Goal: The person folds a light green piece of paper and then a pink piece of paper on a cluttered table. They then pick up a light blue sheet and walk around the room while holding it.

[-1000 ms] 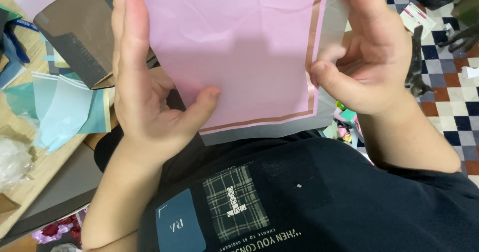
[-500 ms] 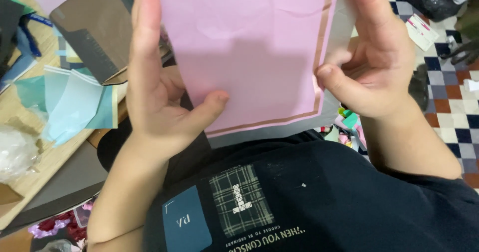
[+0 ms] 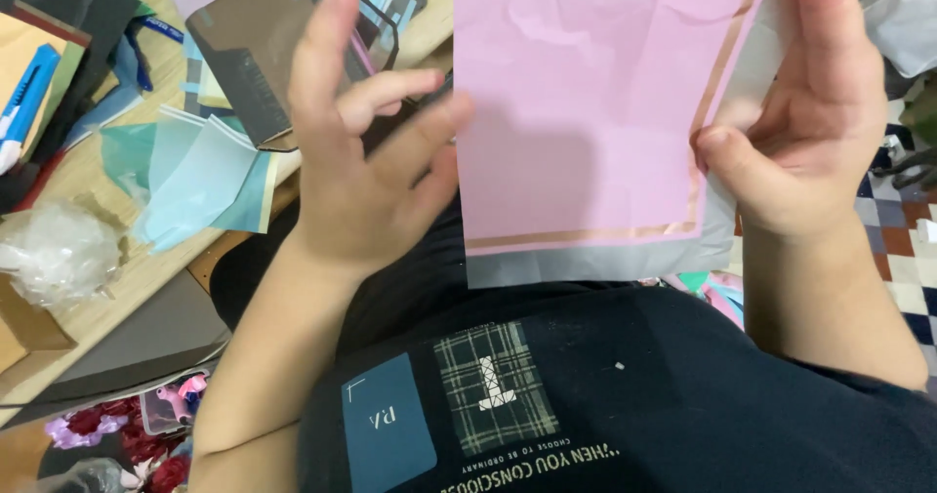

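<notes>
While the right hand (image 3: 810,132) pinches the pink sheet (image 3: 586,112) at its right edge, thumb pressed on the front near the copper-coloured border stripe and fingers behind, the left hand (image 3: 366,161) is off the sheet: fingers spread and loosely curled, palm toward the camera, holding nothing. Left fingertips sit just beside the sheet's left edge; whether they touch it cannot be told.

Sheet: held upright in front of the chest, above the lap, not resting on the table (image 3: 146,268). Pink face lightly creased, thin metallic line running down the right side and along the bottom. Grey sheet (image 3: 595,264) lies directly behind it, showing as a strip below the bottom edge and beside the right edge, caught in the same right-hand grip.

Surroundings, left of the left hand: wooden table carrying pale blue and green paper pieces (image 3: 200,176), a dark brown sheet (image 3: 244,59) propped above them, a crumpled clear plastic wad (image 3: 59,254) at the near left, and a blue utility knife (image 3: 24,98) at the far left. Checked floor tiles (image 3: 903,249) visible at right, below the right wrist.
</notes>
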